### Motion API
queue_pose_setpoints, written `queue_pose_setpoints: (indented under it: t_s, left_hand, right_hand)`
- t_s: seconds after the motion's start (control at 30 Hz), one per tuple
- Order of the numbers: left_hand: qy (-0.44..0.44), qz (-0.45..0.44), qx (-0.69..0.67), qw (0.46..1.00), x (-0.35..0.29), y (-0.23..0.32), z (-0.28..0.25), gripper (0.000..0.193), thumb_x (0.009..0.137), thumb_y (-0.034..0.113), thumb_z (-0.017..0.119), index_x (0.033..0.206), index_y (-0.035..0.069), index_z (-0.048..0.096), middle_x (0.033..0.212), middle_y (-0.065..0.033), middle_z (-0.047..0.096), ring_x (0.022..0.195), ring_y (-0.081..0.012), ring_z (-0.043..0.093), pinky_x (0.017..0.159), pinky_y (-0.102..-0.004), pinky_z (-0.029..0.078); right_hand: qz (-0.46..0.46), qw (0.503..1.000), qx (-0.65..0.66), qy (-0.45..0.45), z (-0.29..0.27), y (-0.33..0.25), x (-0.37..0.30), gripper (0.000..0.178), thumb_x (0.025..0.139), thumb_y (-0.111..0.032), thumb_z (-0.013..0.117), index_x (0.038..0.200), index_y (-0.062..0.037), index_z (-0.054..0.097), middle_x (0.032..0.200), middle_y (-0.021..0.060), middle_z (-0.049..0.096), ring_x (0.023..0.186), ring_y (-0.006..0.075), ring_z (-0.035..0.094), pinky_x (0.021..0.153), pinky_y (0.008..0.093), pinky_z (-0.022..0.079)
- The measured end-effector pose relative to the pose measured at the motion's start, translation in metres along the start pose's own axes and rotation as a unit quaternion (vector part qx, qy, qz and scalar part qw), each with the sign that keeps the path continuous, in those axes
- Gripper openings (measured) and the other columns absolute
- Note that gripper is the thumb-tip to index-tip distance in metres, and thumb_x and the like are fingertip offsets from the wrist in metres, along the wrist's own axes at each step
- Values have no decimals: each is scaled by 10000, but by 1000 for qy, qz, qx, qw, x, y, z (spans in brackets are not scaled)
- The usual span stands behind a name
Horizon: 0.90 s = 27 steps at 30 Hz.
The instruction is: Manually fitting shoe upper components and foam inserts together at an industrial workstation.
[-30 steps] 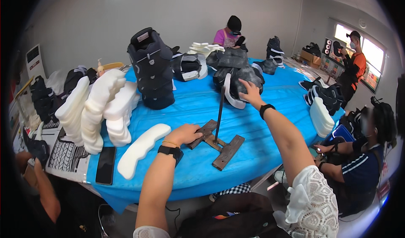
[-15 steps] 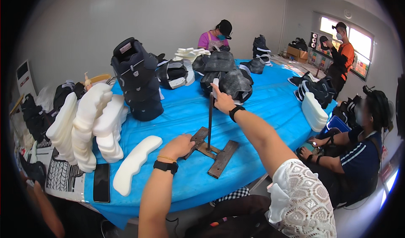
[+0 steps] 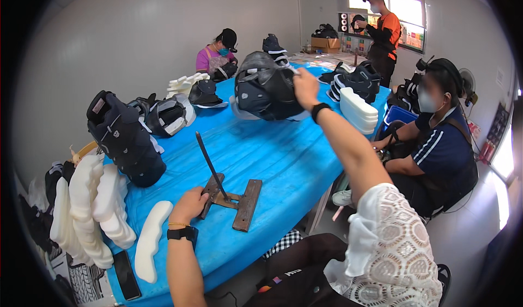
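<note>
In the head view, the black-and-grey rounded fabric bundle (image 3: 266, 92) has just risen to upper centre, apparently off the blue cloth (image 3: 283, 168), so it is now in hand: the person's right hand (image 3: 306, 89) is clamped on its right edge. Left of centre, the left hand (image 3: 189, 204) touches the dark-brown H-shaped stand (image 3: 248, 206); whether its fingers close around it cannot be told.

A dark, H-shaped stand (image 3: 226, 200) with worn brown bars lies flat at the near side, its slim rod (image 3: 211, 164) rising from the crossbar. Farther off and to the right, a bulky bundle of black padded pieces (image 3: 267, 89) sits bunched together, pale edging showing along its underside.
</note>
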State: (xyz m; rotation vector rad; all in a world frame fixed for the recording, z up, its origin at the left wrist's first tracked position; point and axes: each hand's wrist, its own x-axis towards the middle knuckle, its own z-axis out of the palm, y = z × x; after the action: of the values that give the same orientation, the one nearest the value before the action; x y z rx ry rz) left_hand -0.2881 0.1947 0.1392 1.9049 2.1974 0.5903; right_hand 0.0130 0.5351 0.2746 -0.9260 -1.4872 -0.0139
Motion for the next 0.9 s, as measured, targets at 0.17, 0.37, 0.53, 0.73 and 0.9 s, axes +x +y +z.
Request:
queue_pose_setpoints:
  t_s: [0.17,0.37,0.53,0.73,0.9]
  left_hand:
    - [-21,-12,21,999,13,5,-2,359,954,297,554,1146,2,623,1110,-255,655,1031,-428,615,867,-492,484]
    - [364,56,-107,924,8,45,-25,382,902,145,636,1248,-4,575,1147,-207,664,1023,-374,641,902,-419,497]
    - [495,358,5,791,-36,167,-30,512,805,70,743,1269,-1,537,1256,-176,621,1142,-354,591,1001,-435,448]
    - [413,372,-42,830,18,256,-31,804,728,132,837,1394,-19,414,1414,-205,483,1303,-362,453,1109,-438,350]
    - [278,257,-108,919,82,274,-37,766,740,351,814,1307,-48,488,1253,-241,585,1169,-381,535,1026,-469,387]
  right_hand:
    - [-20,996,92,-5,-134,34,-48,220,894,-216,551,1001,-42,634,813,220,619,757,365,615,687,412,458]
    - [24,989,135,-64,-234,40,-174,179,959,-173,546,967,-4,606,673,66,458,616,135,423,570,298,342]
    - [-56,987,113,-99,-257,39,-209,174,900,-89,544,998,31,624,833,166,611,703,295,604,648,338,462]
    - [-100,992,34,-66,-260,16,-205,195,801,-122,622,950,5,620,814,185,598,715,366,598,631,399,463]
    - [-26,983,-31,-181,-272,13,-201,266,846,-321,660,876,-60,620,770,142,607,658,347,594,576,420,434]
